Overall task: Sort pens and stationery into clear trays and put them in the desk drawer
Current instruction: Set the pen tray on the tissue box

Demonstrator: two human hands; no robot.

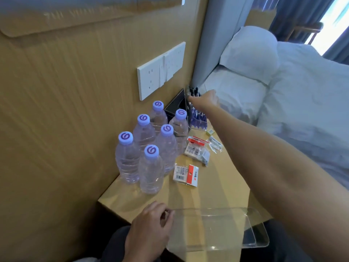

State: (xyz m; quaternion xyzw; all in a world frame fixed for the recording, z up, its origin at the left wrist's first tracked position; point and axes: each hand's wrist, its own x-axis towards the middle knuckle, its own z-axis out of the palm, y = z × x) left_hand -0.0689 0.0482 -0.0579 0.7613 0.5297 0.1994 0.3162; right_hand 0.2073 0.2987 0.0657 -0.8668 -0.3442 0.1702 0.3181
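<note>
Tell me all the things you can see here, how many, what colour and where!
water bottles: six, clear with purple caps, left side of the desk by the wall
desk: one, light wood, beside the bed
clear tray: one, see-through, near edge of the desk
pen holder: one, clear, full of blue pens, far end of the desk
stationery packets: a few, white and red, middle of the desk
black box: one, behind the bottles
socket panel: one, white, on the wall
pillows: two, white, on the bed
left hand: holding the tray's edge
right hand: reaching into the pens; grip hidden
</note>
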